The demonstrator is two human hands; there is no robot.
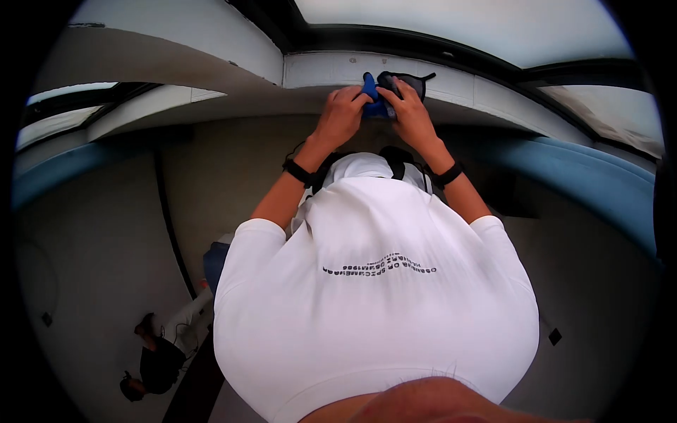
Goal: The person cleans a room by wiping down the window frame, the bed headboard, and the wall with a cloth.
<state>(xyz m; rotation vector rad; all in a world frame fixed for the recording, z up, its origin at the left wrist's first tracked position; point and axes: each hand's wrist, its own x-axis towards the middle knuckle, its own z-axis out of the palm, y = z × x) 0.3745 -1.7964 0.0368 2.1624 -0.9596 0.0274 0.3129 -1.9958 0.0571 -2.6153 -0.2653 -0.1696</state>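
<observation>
Both of my hands are out in front of me near the white window ledge, close together. A blue cloth-like item (378,107) hangs between them. The fingers of my left hand (342,116) pinch its left side. My right hand (410,116) has its fingers bent round a dark part at the top of the blue item. Behind the right fingers a black pouch-like thing (416,84) with a short strap lies on the ledge. Its exact shape is partly hidden by my fingers.
The white ledge (486,93) runs below dark-framed windows. Blue padded edges (592,166) curve along both sides. Another person in dark clothes (161,363) is at the lower left, near cables. My white shirt fills the centre.
</observation>
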